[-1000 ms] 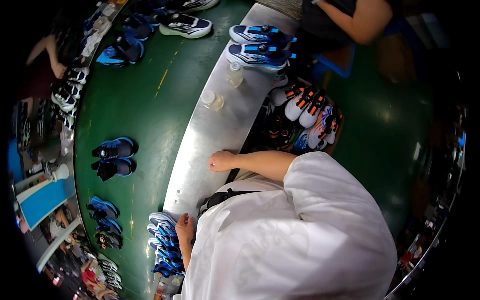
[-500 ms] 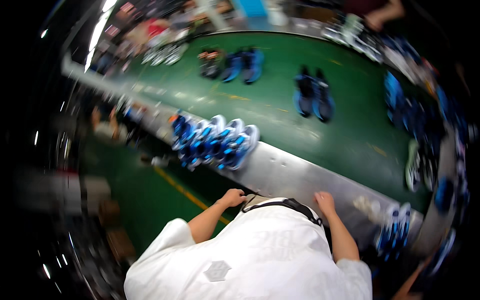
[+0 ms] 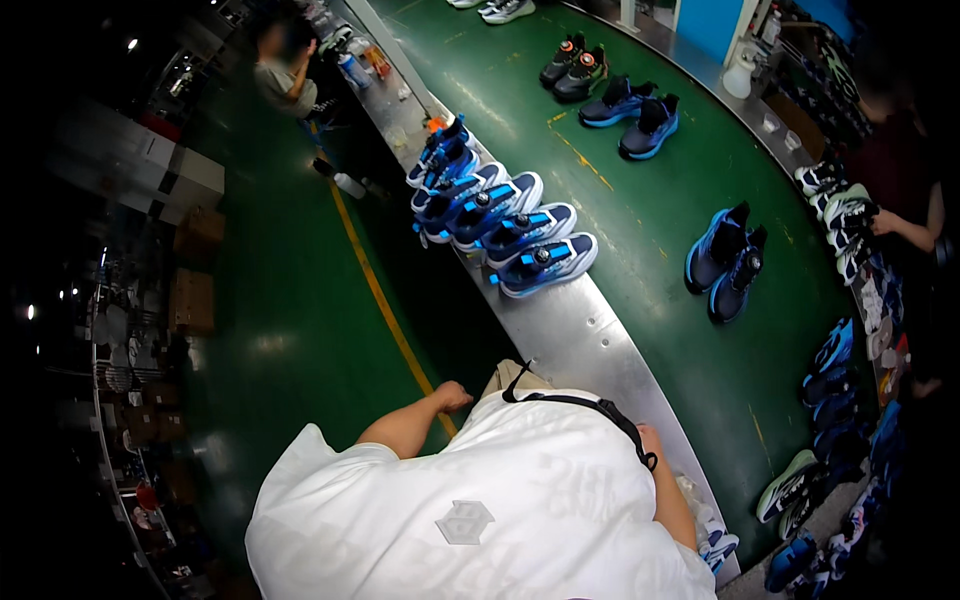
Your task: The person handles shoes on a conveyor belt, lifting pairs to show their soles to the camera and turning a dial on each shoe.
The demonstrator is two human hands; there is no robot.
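Observation:
Beside my waist hangs my left hand (image 3: 455, 397), its fingers curled in, with nothing visible in them. My right hand (image 3: 650, 440) is mostly covered by my white shirt (image 3: 500, 480) and a black strap (image 3: 600, 404); its fingers are hidden. It is close to the metal ledge (image 3: 600, 340) of the green conveyor belt (image 3: 640, 225). Several blue-and-white shoes (image 3: 545, 262) with dial closures stand in a row on that ledge, ahead of me. On the belt are a dark blue pair of shoes (image 3: 735, 265), another blue pair (image 3: 635, 115) and a black pair with orange dials (image 3: 575, 70).
Across the belt a person in dark clothes (image 3: 890, 160) touches pale shoes (image 3: 850, 210). Another person (image 3: 285, 80) sits at the far left. Cardboard boxes (image 3: 195, 275) stand along the green floor (image 3: 290, 330), which has a yellow line (image 3: 365, 280). More shoes (image 3: 785, 490) lie at right.
My view has turned left, so the belt and shoes appear swung toward the right. My right hand, plainly visible before, is now lower and largely behind my shirt. My left hand stays by my waist.

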